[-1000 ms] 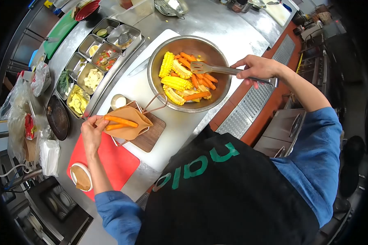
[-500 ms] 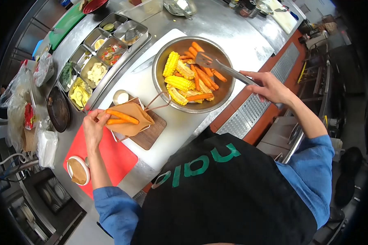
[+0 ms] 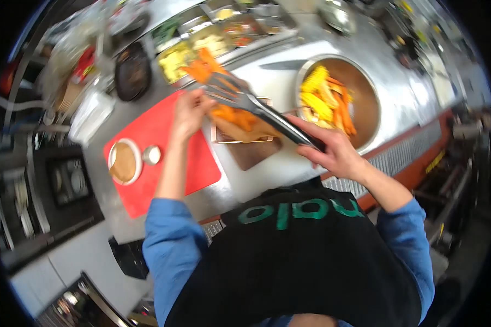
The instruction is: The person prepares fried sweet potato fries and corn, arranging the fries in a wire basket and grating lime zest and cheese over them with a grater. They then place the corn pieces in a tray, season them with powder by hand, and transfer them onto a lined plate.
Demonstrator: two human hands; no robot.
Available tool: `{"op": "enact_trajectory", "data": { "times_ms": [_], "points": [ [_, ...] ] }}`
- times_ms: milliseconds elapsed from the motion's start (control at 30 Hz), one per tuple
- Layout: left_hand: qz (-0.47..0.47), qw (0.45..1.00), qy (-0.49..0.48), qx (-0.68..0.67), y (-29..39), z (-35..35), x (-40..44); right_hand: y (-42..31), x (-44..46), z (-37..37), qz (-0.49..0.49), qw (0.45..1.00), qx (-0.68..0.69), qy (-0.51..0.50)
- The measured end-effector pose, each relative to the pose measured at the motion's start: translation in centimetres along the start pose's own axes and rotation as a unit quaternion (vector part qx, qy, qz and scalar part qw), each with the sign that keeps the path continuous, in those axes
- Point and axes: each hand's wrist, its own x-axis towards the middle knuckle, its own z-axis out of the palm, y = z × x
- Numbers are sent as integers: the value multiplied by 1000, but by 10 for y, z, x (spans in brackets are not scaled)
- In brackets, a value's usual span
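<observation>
mat (image 3: 199,171): red | apron (image 3: 289,267): black (green letters (image 3: 282,216)) | sleeves (image 3: 174,240): blue | carrots (image 3: 345,111): orange | corn (image 3: 315,80): yellow

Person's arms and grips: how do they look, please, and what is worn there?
The left sleeve and right sleeve are blue, creased cloth, ending near the elbows. The left grip and right grip are bare hands, no gloves; blur hides finer details.

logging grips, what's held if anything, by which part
The right hand holds the slotted utensil by its handle end; whether the left hand holds anything is too blurred to tell.
</observation>
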Motion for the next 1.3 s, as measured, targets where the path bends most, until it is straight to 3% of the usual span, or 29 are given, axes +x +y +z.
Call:
{"op": "enact_trajectory", "data": {
  "times_ms": [67, 133, 200, 300, 467, 533, 600, 800, 867, 933, 1000, 1033, 1100, 1133, 1167, 1200, 1233, 1267, 1300],
  "points": [
    [-31, 999, 8, 19, -11, -1, 2, 7, 0, 9, 30, 998, -57, 11],
    [-57, 995, 35, -69, -2, 5, -2, 26, -6, 12, -3, 995, -102, 7],
    [-76, 996, 34, -37, -12, 5, 0, 28, -11, 13, -24, 988, -151, 22],
    [-59, 986, 52, -144, -6, 12, -4, 19, -17, 12, -2, 986, -164, 31],
    [-38, 994, 35, -100, -11, 10, -3, 21, -21, 10, -75, 956, -280, 46],
    [-64, 993, 49, -81, -5, 12, -5, 18, -20, 9, -78, 953, -288, 59],
    [-62, 995, 36, -73, -3, 10, -6, 13, -20, 9, -5, 965, -259, 32],
    [-110, 984, 81, -114, 3, 16, -10, 10, -28, 0, -10, 960, -278, 22],
    [-143, 961, 79, -225, -4, 14, -8, 5, -26, 5, -62, 946, -316, 28],
    [-175, 942, 69, -277, -18, 8, -8, 3, -27, 4, -22, 940, -340, 18],
    [-181, 930, 20, -318, -34, -1, -6, 10, -41, -15, -127, 949, -272, 93],
    [-191, 916, -28, -353, -38, -9, -4, -4, -56, -40, -37, 962, -257, 83],
    [-222, 916, 15, -333, -33, -13, -5, -21, -81, -86, 56, 936, -302, 174],
    [-220, 916, 3, -334, -38, -17, -1, 0, -95, -117, -4, 881, -444, 165],
    [-224, 913, -23, -340, -42, -22, 4, -16, -101, -134, 166, 883, -429, 95],
    [-228, 910, -48, -344, -41, -23, 6, 0, -106, -148, 168, 891, -415, 77],
    [-227, 910, -57, -341, -39, -22, 6, 7, -110, -152, 245, 895, -369, 46],
    [-229, 913, -35, -336, -33, -21, 5, 8, -108, -154, 319, 892, -319, 13],
    [-234, 914, -11, -331, -29, -19, 3, 15, -105, -155, 323, 893, -314, 15]
  ]
}}
